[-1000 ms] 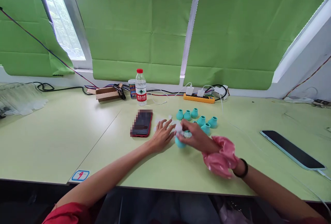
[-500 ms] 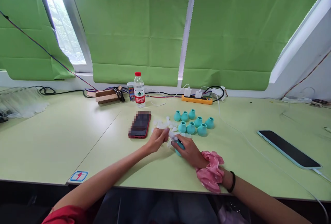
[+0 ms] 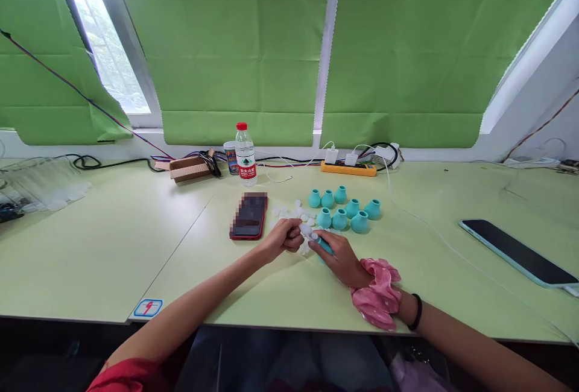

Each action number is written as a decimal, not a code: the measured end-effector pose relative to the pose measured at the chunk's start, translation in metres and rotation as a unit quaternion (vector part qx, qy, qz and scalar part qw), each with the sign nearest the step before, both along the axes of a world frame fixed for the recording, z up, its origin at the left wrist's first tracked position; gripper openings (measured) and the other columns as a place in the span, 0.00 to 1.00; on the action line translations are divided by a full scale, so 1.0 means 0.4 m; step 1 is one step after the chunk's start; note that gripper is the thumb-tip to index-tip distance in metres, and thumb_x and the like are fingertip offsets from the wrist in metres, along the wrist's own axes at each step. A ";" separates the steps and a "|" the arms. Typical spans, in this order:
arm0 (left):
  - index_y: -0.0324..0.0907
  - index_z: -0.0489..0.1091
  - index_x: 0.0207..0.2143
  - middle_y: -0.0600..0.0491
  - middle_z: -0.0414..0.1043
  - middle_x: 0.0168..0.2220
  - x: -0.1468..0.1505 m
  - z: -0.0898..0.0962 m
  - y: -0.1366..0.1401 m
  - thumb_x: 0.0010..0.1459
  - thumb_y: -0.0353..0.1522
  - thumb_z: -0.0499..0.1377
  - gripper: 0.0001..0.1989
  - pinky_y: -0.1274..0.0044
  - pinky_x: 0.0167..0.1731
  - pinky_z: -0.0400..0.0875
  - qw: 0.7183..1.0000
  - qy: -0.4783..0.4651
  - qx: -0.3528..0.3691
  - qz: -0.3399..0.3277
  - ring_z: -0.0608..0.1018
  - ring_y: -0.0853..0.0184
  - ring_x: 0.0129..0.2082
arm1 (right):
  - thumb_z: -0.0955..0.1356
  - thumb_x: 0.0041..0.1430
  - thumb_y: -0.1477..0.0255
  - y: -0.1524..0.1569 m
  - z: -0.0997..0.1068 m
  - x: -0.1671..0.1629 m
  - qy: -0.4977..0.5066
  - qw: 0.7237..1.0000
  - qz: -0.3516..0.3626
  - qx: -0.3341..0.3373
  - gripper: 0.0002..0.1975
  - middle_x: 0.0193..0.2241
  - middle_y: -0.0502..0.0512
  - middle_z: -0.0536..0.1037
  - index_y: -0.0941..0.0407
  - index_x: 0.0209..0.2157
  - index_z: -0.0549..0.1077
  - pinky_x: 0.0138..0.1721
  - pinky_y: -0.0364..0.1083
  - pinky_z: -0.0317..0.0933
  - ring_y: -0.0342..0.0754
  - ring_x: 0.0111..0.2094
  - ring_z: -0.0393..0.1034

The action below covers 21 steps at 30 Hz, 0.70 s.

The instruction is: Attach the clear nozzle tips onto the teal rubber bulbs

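My right hand (image 3: 340,259) is closed around a small teal bulb (image 3: 324,245), most of it hidden by the fingers. At the bulb's left end is a translucent white plastic piece (image 3: 307,232). My left hand (image 3: 286,240) pinches the far end of that piece between thumb and curled fingers. Whether the white piece is seated in the bulb I cannot tell. Behind my hands lie several loose translucent white pieces (image 3: 309,218) in a scattered pile. Several teal bulbs (image 3: 360,222) with open necks stand upright just beyond my right hand.
Left of the pile lies a red-cased phone (image 3: 249,217); another phone (image 3: 520,253) lies far right. Along the back are a water bottle (image 3: 245,155), a can (image 3: 231,158), a cardboard box (image 3: 190,169) and an orange power strip (image 3: 348,169). A white cable (image 3: 425,236) crosses the right side.
The camera view has shifted slightly. My left fingers are curled more tightly, and more of the white piece shows between my hands. The standing bulbs stay in place.
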State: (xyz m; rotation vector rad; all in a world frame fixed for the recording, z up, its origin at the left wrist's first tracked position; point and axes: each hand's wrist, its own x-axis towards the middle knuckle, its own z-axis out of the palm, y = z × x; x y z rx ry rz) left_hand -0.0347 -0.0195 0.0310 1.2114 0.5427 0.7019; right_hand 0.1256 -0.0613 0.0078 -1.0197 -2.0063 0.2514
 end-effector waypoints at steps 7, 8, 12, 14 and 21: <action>0.40 0.51 0.15 0.60 0.46 0.11 -0.023 0.021 0.035 0.53 0.34 0.40 0.16 0.82 0.15 0.49 0.963 0.122 0.151 0.188 0.52 0.76 0.11 | 0.61 0.54 0.68 -0.010 0.007 -0.004 -0.011 0.997 -0.007 0.074 0.07 0.28 0.54 0.71 0.57 0.34 0.64 0.33 0.43 0.60 0.45 0.31 0.65; 0.39 0.54 0.16 0.59 0.50 0.12 -0.024 0.020 0.034 0.54 0.35 0.41 0.16 0.82 0.16 0.50 0.923 0.187 0.239 0.235 0.56 0.76 0.13 | 0.61 0.53 0.68 -0.011 0.009 -0.004 -0.014 0.997 -0.004 0.071 0.07 0.27 0.54 0.71 0.57 0.33 0.64 0.32 0.43 0.60 0.45 0.30 0.65; 0.40 0.66 0.29 0.54 0.63 0.22 -0.020 -0.008 0.023 0.55 0.38 0.46 0.14 0.81 0.21 0.54 0.704 0.446 0.480 0.274 0.67 0.71 0.22 | 0.63 0.49 0.71 -0.012 0.017 0.001 -0.048 0.998 0.024 0.030 0.06 0.26 0.54 0.71 0.58 0.30 0.66 0.31 0.44 0.60 0.45 0.29 0.65; 0.42 0.67 0.35 0.52 0.65 0.27 -0.015 -0.028 0.021 0.55 0.38 0.46 0.14 0.80 0.22 0.55 0.640 0.513 0.508 0.263 0.69 0.69 0.26 | 0.63 0.47 0.72 -0.012 0.018 0.004 -0.055 0.998 0.035 0.020 0.06 0.27 0.55 0.71 0.59 0.30 0.66 0.32 0.45 0.60 0.46 0.29 0.65; 0.43 0.62 0.45 0.51 0.63 0.33 -0.008 -0.046 0.023 0.56 0.32 0.47 0.15 0.80 0.26 0.62 0.666 0.420 0.559 0.260 0.69 0.70 0.30 | 0.63 0.48 0.70 -0.004 0.010 -0.006 -0.025 0.998 -0.028 -0.049 0.10 0.30 0.56 0.74 0.59 0.32 0.70 0.36 0.46 0.59 0.48 0.32 0.67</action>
